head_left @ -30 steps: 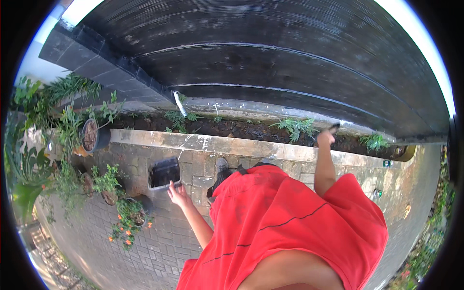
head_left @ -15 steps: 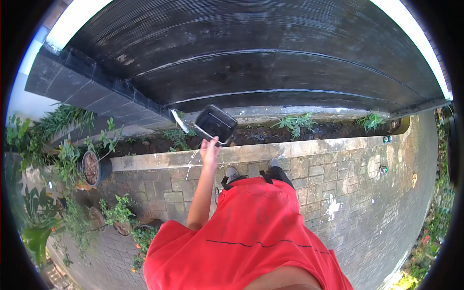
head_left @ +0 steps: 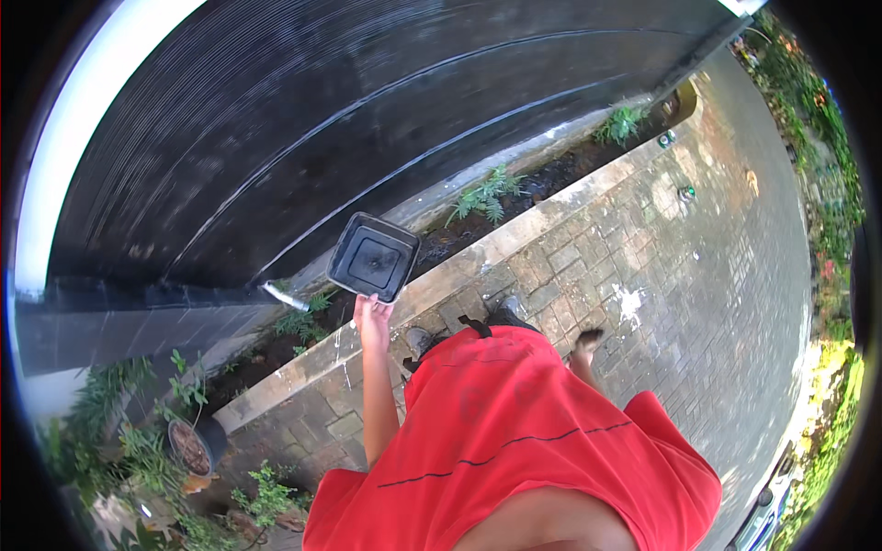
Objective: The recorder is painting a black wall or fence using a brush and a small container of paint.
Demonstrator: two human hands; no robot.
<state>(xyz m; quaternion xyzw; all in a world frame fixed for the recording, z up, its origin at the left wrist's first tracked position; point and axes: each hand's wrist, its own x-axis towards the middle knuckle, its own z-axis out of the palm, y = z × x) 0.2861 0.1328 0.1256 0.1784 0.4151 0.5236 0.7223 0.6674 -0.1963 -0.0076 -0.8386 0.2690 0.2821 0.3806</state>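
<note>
My left hand (head_left: 372, 323) is closed on the near rim of a square black plastic tub (head_left: 373, 259), fingers over the edge. The tub is tilted so that its inside faces me, and it hangs over the planting strip in front of a black wall. Low at my right side, beside the red shirt, my right hand (head_left: 582, 352) is closed around a small object with a dark, blurred end (head_left: 593, 336). Its kind cannot be made out.
A narrow soil bed with ferns (head_left: 492, 195) runs between the black wall (head_left: 367, 119) and a concrete curb (head_left: 542, 218). Two small green cans (head_left: 686, 193) are at the right. A potted plant (head_left: 193, 447) stands at lower left. White splashes (head_left: 627, 305) mark the paving.
My view has turned to the right, so the wall and curb now slant. The tub has tipped to show more of its inside. My right hand has come into view.
</note>
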